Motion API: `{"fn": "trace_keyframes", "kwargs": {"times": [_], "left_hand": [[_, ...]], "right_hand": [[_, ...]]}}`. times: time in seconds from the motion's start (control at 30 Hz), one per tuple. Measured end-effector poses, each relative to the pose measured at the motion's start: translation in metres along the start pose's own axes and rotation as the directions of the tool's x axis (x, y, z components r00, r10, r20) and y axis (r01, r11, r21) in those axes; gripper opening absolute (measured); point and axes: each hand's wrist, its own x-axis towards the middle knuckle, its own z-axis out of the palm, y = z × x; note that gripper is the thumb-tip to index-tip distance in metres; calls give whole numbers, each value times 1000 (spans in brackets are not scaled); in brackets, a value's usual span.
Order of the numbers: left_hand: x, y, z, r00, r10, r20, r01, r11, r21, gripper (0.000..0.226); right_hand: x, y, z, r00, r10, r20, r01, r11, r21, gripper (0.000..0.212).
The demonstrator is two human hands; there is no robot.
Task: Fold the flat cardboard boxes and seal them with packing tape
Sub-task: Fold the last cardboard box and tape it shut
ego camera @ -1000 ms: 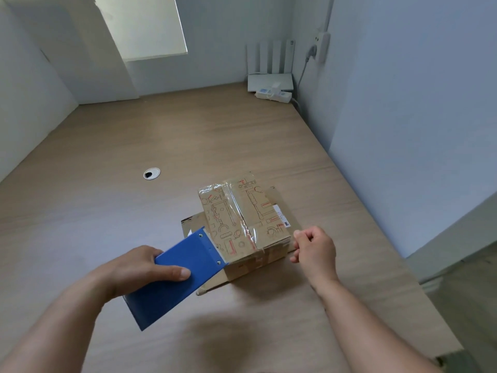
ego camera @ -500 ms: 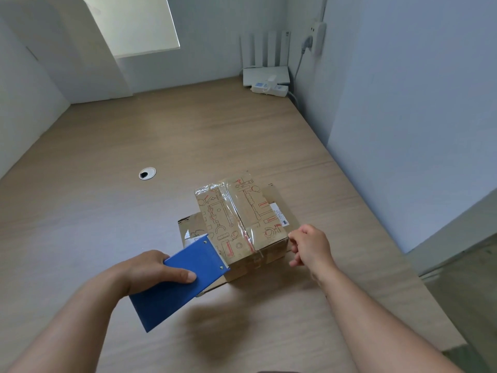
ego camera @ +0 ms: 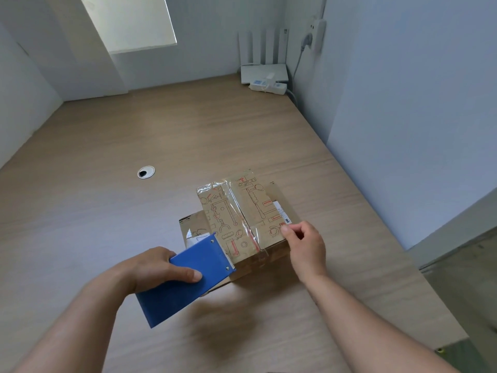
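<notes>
Box [ego camera: 242, 216] on table [ego camera: 121, 238]; left hand [ego camera: 150, 267] grips dispenser [ego camera: 185, 284] at its near-left corner.

Two bare arms, left forearm [ego camera: 80, 319] and right forearm [ego camera: 363, 324] uncovered up to the frame edge, left hand [ego camera: 153, 267] and right hand [ego camera: 306, 249] bare, fingers [ego camera: 188, 273] with short nails, seemingly plain though the view is soft

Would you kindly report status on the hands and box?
Left hand grips blue tape dispenser beside box. Right hand curled at box's right edge, grip unclear. Box top taped. Nothing blocking.
</notes>
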Motion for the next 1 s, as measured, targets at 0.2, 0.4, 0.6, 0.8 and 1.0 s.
{"fn": "trace_keyframes", "kwargs": {"times": [0.2,0.4,0.6,0.8,1.0], "left_hand": [[-21,-44,-17,1000,-9,7,10,999,-43,82],[-9,-31,-11,988,-93,-120,94,996,2,62],[10,-9,18,939,-147,-312,219,953,211,42],[-1,-27,25,818,-78,-570,340,866,367,34],[2,-51,32,742,-112,-661,304,935,183,19]], "right_hand": [[0,-1,2,997,44,-57,-37,991,129,17],[-1,-6,1,998,21,-57,-13,991,136,17],[0,-7,2,997,18,-69,-11,994,106,17],[1,-9,2,998,12,-65,-8,998,67,19],[-1,-20,26,1000,2,22,-2,1000,7,19]]}}
